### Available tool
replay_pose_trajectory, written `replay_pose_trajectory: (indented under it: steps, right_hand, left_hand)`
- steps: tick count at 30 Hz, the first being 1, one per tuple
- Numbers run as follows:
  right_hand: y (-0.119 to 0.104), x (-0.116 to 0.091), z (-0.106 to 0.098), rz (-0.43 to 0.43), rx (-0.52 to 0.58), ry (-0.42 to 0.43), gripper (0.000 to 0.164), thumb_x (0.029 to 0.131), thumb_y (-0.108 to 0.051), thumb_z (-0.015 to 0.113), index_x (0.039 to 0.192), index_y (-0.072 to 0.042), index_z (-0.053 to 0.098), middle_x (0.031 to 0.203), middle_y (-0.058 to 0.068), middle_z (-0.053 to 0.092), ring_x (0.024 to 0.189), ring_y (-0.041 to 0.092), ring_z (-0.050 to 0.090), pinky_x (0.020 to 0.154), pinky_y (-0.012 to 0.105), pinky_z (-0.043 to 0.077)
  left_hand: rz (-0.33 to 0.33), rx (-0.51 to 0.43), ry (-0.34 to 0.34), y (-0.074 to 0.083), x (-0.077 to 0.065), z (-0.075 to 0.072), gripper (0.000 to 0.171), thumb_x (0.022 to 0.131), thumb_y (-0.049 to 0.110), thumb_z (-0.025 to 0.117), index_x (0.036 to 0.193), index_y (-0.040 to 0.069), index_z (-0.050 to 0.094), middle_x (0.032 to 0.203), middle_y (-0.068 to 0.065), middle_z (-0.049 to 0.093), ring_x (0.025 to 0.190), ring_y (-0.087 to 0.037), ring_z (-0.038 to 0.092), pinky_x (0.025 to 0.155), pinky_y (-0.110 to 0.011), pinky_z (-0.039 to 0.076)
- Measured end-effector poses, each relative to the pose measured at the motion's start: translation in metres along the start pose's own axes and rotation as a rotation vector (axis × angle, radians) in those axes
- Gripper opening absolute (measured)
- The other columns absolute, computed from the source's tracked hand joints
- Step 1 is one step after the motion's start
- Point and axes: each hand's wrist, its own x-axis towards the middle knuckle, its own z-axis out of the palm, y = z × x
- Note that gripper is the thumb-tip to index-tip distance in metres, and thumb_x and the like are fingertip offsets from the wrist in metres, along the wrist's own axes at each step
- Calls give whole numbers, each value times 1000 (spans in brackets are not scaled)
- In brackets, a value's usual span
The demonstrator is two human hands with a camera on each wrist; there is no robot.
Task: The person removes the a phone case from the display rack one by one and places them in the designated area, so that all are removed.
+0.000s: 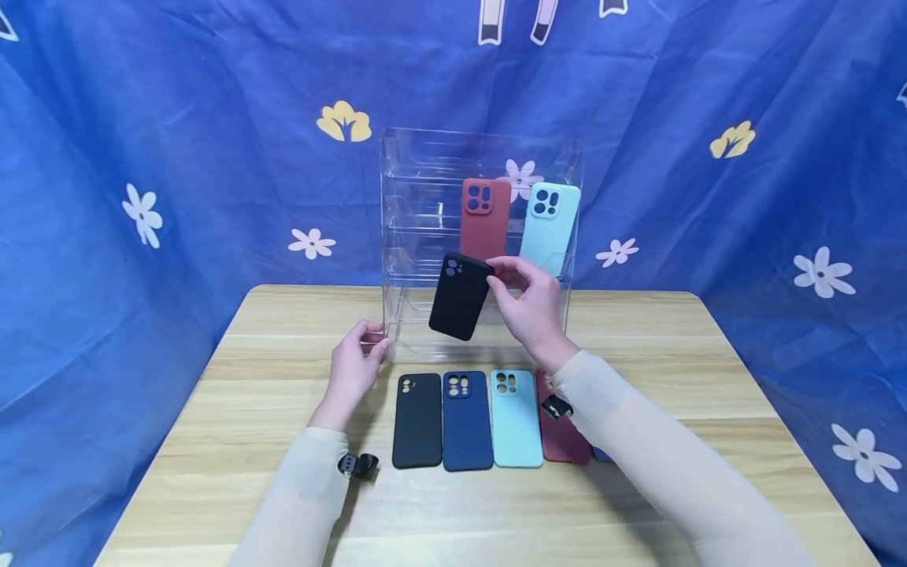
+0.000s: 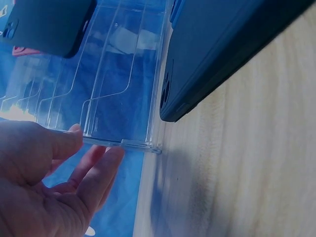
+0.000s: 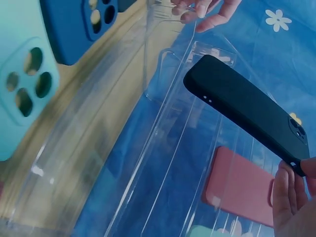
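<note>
The wood-grain tabletop (image 1: 227,425) carries a clear rack (image 1: 418,228) and a row of 5 phone cases — black (image 1: 417,425), navy (image 1: 468,429), aqua (image 1: 517,425), red (image 1: 563,441) and blue (image 1: 600,455).

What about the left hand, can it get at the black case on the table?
Probably yes: the left hand appears to hold the stand, close to that black case, and nothing visible lies on the case or between them. It would likely need to release the stand first.
</note>
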Motion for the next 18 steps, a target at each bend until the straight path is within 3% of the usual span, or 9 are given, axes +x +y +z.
replay_pose_trajectory:
  steps: [8, 12, 18]
  right_hand:
    - [1, -13, -23, 85, 10, 7, 21, 92, 2, 73, 113, -1, 75, 104, 18, 77, 88, 30, 73, 76, 12, 56]
    - [-10, -17, -38, 118, 23, 13, 21, 92, 6, 71, 113, 5, 74, 103, 23, 75, 88, 35, 71, 75, 11, 55]
    - [-16, -22, -61, 170, 15, 56, 21, 92, 6, 72, 113, 5, 74, 101, 25, 76, 84, 28, 73, 71, 11, 54]
  left_hand:
    - [4, 0, 0, -2, 2, -1, 24, 100, 6, 66, 122, -1, 63, 118, -24, 71, 106, -40, 73, 84, -34, 67]
    - [11, -1, 3, -1, 2, -1, 22, 100, 6, 66, 121, -1, 63, 117, -24, 71, 105, -39, 73, 82, -30, 67]
    - [10, -6, 3, -1, 1, 0, 23, 100, 6, 66, 121, -1, 63, 117, -24, 71, 105, -40, 73, 81, -29, 67]
